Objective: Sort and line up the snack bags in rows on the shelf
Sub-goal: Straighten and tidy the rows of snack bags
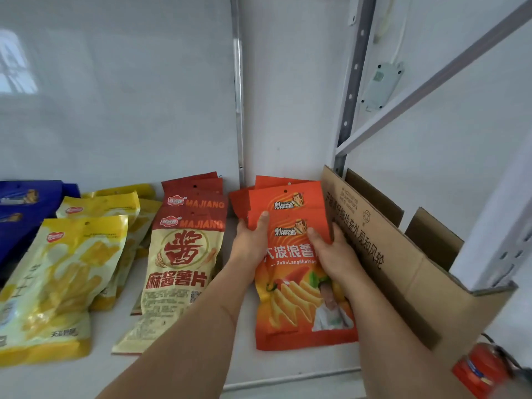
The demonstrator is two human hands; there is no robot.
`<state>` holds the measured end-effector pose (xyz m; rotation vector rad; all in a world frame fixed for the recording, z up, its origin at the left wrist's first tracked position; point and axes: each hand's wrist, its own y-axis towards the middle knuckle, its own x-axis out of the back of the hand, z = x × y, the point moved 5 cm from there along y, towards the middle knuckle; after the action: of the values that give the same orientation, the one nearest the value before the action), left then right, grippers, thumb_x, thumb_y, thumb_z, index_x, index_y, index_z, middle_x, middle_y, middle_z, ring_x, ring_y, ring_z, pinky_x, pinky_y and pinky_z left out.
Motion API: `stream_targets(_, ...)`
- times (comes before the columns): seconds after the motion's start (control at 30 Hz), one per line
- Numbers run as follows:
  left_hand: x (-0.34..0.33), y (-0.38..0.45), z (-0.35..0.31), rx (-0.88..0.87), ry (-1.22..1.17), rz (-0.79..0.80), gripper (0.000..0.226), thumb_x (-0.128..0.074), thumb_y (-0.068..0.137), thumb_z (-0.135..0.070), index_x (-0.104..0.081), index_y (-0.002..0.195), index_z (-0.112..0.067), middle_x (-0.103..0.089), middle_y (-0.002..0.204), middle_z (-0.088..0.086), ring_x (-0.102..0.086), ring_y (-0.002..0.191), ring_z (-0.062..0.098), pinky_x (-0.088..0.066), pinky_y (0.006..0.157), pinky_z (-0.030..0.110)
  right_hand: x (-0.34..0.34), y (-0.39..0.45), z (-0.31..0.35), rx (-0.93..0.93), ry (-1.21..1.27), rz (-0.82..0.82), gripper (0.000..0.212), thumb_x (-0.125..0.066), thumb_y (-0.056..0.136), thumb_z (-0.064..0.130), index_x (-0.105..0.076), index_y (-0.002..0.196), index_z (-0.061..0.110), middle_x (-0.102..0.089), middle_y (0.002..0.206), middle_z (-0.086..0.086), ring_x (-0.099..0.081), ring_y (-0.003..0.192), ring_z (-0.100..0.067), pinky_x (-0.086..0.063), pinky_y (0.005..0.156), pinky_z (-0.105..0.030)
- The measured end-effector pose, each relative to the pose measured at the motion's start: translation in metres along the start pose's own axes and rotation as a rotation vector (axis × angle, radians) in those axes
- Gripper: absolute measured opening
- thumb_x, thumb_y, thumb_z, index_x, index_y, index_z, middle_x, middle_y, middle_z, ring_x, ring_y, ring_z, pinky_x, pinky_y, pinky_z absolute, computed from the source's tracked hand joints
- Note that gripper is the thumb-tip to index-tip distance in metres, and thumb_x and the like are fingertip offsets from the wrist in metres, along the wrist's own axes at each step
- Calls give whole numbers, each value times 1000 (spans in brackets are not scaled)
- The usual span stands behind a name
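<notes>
Orange bags (pixel 299 254) on shelf (pixel 244 367), pinched by left hand (pixel 250 240) & right hand (pixel 331 254).

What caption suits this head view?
Both hands grip the orange snack bags beside a cardboard box.

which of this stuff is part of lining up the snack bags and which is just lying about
Part of the job:
- orange bags, gripped by the left hand and right hand
- red bags
- yellow bags
- blue bags
- shelf

Just lying about:
- cardboard box, right of the orange bags
- red canister, low right
- grey device on the wall
</notes>
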<state>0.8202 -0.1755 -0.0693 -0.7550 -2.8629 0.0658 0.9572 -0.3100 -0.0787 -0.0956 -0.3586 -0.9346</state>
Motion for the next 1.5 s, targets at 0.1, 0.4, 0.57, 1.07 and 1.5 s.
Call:
stream_targets(0.1,4,-14,8,-68,38,-72,97,-48,74,-83,-30,151,-27,-57,141,6,-64,117,27,-55,97,47,-1,-1,3,23,-26,30,78,-56,92,60,-30,155,22,-59,139,2,-58,124,-23,-43,98,-30)
stream_targets(0.4,8,-12,6,-16,58,-75,38,-59,98,-42,-60,124,-15,-73,110,5,-70,88,20,-55,73,32,-3,-5,0,61,40,45,55,-59,96,47,-45,144,23,-67,127,0,-59,81,-1,-43,63,-18)
stream_targets(0.57,-7,4,-3,8,11,-45,42,-62,94,-49,-57,124,-19,-73,110,3,-72,93,23,-59,90,45,-1,5,0,16,100,19,59,-61,96,44,-39,147,24,-65,120,4,-61,81,1,-47,60,-14)
stream_targets(1.07,-16,63,2,190,-53,110,67,-61,85,-70,-61,127,-17,-76,103,9,-75,87,26,-59,71,33,-17,50,-6,-31,-43,72,75,-56,95,52,-20,157,31,-60,136,0,-57,83,-5,-38,58,-16)
stream_targets(1.5,-1,53,-30,3,370,-40,83,-50,96,-62,-24,154,-9,-55,142,15,-61,122,35,-51,100,46,-13,58,13,-92,-359,-5,89,-61,88,60,-16,156,25,-43,150,-9,-49,132,-33,-45,106,-50)
